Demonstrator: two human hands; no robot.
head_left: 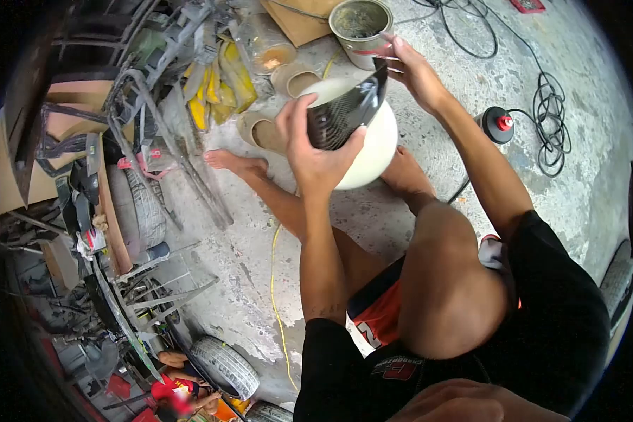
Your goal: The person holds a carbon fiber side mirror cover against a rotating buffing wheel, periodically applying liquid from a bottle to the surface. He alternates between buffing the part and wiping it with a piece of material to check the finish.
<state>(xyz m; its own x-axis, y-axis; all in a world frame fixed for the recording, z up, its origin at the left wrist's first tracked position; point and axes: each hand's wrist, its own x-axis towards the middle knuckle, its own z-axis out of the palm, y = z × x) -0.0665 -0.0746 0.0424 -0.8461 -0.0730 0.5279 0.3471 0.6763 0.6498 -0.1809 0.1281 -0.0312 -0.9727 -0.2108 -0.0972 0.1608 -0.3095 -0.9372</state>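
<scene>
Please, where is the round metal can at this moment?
In the head view, the metal can stands on the floor at the top centre, close by the right hand and beyond the white bowl.

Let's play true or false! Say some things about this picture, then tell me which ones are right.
1. The left hand holds a black panel. True.
2. The bowl behind the panel is red. False: it is white.
3. The right hand is close to a round tin. True.
4. The cord on the floor by the left leg is blue. False: it is yellow.
5. The person wears shoes. False: the foot in view is bare.
</scene>
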